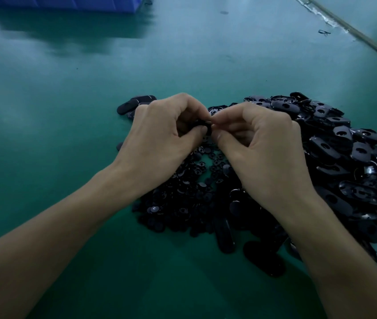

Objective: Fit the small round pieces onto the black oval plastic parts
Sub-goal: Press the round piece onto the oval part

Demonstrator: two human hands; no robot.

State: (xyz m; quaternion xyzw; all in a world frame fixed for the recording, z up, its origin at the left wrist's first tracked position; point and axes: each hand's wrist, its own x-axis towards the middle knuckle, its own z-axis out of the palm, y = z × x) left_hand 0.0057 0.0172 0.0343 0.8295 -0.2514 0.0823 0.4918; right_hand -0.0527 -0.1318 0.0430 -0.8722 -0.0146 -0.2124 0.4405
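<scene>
My left hand (pixel 164 137) and my right hand (pixel 259 146) meet fingertip to fingertip above the green table. Between the fingers of both hands sits a black oval part (pixel 206 127), mostly hidden; the left thumb and fingers curl round it. The right thumb and forefinger pinch at its edge; whether a small round piece is between them I cannot tell. Under my wrists lies a heap of small round pieces (pixel 189 187). A large pile of black oval parts (pixel 335 153) spreads to the right.
A few oval parts (pixel 134 104) lie apart just left of my left hand. A blue bin (pixel 67 3) stands at the far left edge. A table seam (pixel 353 31) runs diagonally at the far right, with a small black scrap (pixel 324 32) beside it.
</scene>
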